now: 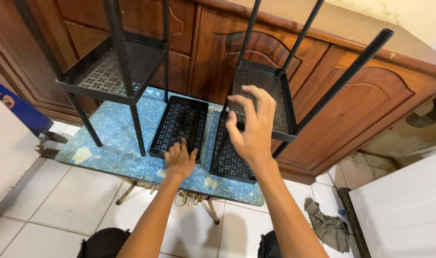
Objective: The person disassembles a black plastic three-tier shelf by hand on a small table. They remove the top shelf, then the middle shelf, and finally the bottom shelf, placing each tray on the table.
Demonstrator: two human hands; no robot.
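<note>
Black perforated tray (179,125) lies flat on the blue table (110,143), and my left hand (179,160) rests at its six o'clock edge, fingers spread, holding nothing. My right hand (250,125) hovers with fingers splayed wide over a second tray (230,160) at three o'clock, just before a tilted rack (263,98). Another rack (115,67) stands at ten o'clock.

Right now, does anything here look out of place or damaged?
Yes. The blue tabletop is worn, with pale chipped patches, and a crumpled checked cloth lies on the floor tiles. The black rack leans tilted.
</note>
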